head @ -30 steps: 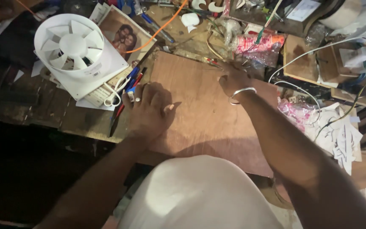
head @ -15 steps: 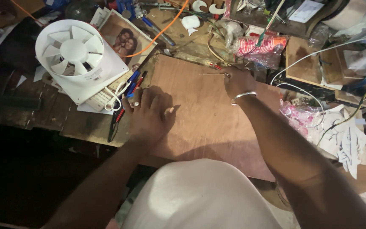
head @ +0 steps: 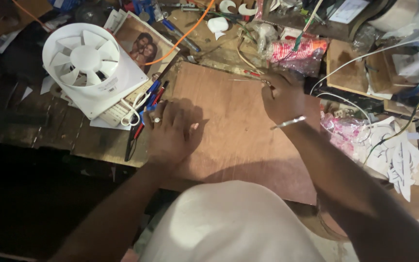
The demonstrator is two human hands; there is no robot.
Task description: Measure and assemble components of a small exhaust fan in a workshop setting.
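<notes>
Steadying a brown board [head: 238, 131] on the cluttered desk [head: 73, 140], the left hand [head: 170, 131] is pressed flat at its left edge. The right hand [head: 282, 99], at its far edge, is pinched on a thin wire [head: 246, 80]; careful, fine placement is judged needed next.

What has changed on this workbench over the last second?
Very little. The right hand has edged slightly toward the far edge of the wooden board, its fingertips by a thin wire there; whether it grips the wire is unclear. The left hand stays flat on the board's left edge, and the white fan has not moved.
</notes>
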